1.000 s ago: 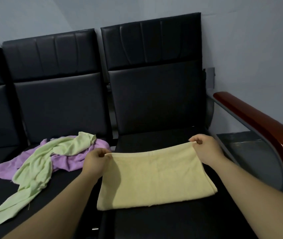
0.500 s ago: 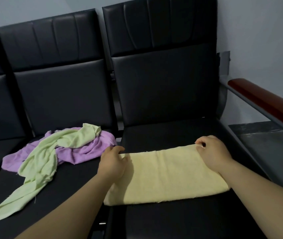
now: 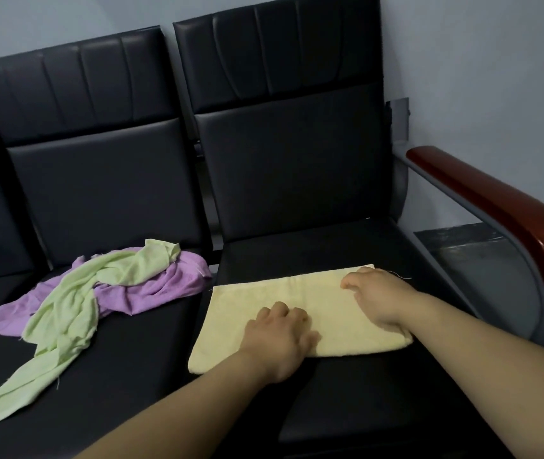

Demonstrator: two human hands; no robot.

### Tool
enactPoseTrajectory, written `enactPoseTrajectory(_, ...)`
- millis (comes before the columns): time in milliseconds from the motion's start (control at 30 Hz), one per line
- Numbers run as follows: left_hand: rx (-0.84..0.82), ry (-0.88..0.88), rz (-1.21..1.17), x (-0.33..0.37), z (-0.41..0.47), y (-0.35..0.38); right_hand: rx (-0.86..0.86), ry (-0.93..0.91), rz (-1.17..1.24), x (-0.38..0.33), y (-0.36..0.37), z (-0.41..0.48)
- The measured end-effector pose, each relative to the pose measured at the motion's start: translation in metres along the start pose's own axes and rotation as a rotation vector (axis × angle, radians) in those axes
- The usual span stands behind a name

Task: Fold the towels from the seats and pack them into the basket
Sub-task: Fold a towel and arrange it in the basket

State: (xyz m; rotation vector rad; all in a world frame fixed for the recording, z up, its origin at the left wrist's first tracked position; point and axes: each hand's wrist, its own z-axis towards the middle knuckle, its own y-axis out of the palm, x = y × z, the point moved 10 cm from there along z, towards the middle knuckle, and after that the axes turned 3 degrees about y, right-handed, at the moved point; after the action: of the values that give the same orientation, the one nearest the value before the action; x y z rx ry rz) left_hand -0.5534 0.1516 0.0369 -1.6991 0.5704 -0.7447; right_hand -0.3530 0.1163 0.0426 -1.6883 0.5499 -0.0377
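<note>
- A folded yellow towel lies on the right seat, its long axis running side to side.
- The left hand rests mid-towel and the right hand on its right end. Both have bent fingers; I cannot tell whether they grip.

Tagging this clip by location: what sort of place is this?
Probably a waiting area: a row of linked black padded seats, a red-brown wooden armrest at the row's end, and a bare pale wall.

Folded towel on right seat; left hand, right hand atop it; crumpled towels on middle seat, left.
</note>
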Motion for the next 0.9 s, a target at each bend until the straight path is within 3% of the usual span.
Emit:
enactPoseTrajectory(100,-0.017,-0.078,0.011,-0.01,0.013,-0.002,-0.072,0.023,-0.079,-0.003,-0.004,-0.02)
enactPoseTrajectory(233,-0.027,-0.217,0.067,-0.029,0.022,-0.008,-0.174,-0.106,0.077,-0.032,0.014,-0.06)
enactPoseTrajectory(333,0.026,-0.23,0.052,-0.026,0.01,-0.015,-0.123,-0.145,0.137,-0.039,0.023,-0.069)
enactPoseTrajectory(467,0.031,-0.122,-0.222,-0.025,-0.018,-0.007,-0.051,-0.152,0.17,-0.039,0.025,-0.069)
enactPoseTrajectory(567,-0.062,-0.009,-0.53,-0.015,-0.043,0.001,-0.04,-0.178,0.168,-0.043,0.024,-0.072)
enactPoseTrajectory(700,-0.141,0.108,-0.645,-0.007,-0.066,0.008,-0.101,-0.18,0.242,-0.043,0.026,-0.083)
enactPoseTrajectory(900,0.151,0.096,-0.703,-0.013,-0.071,-0.027,-0.135,-0.205,0.236,-0.05,0.034,-0.1)
